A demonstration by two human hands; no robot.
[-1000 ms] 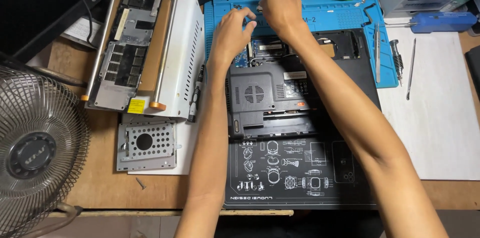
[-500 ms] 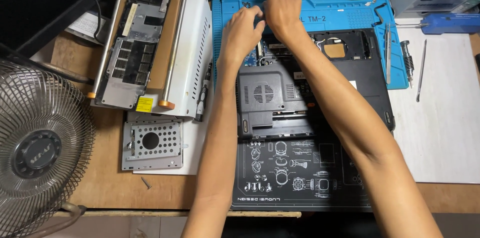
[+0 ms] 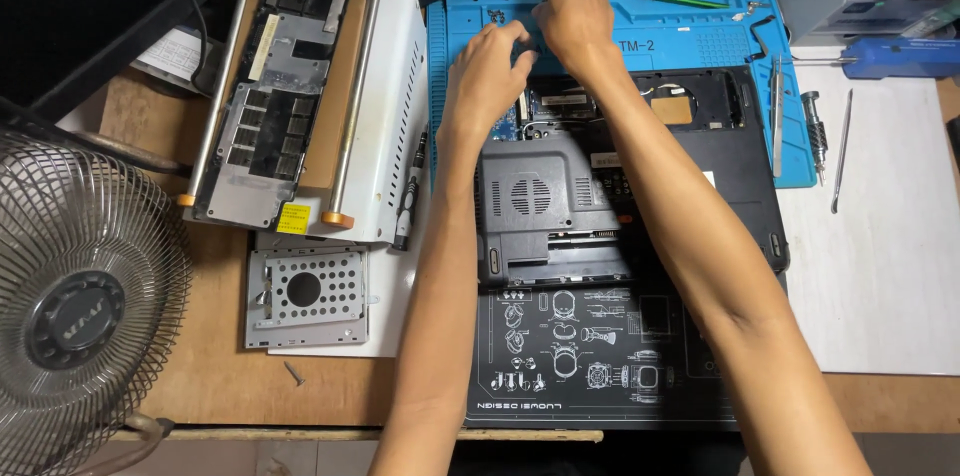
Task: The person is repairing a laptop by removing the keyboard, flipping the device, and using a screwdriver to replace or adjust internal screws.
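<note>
An opened black laptop base (image 3: 720, 186) lies upside down, partly on a blue repair mat (image 3: 650, 31) and partly on a black printed mat (image 3: 590, 356). A grey vented cover panel (image 3: 535, 201) sits on its left half. My left hand (image 3: 487, 71) and my right hand (image 3: 572, 11) meet at the laptop's far left corner, above an exposed circuit board (image 3: 545, 106). Both have fingers curled together over a small part that is hidden, so what they hold is unclear.
A white machine with two metal rods (image 3: 310, 96) and a metal drive bracket (image 3: 305, 296) stand to the left. A fan (image 3: 75, 306) fills the near left. Screwdrivers and tweezers (image 3: 840, 151) lie right. A loose screw (image 3: 293, 372) rests on the wooden desk.
The view has shifted slightly, so everything sits lower and further right in frame. Both hands stay at the laptop's far left corner, with fingers working closely together.
</note>
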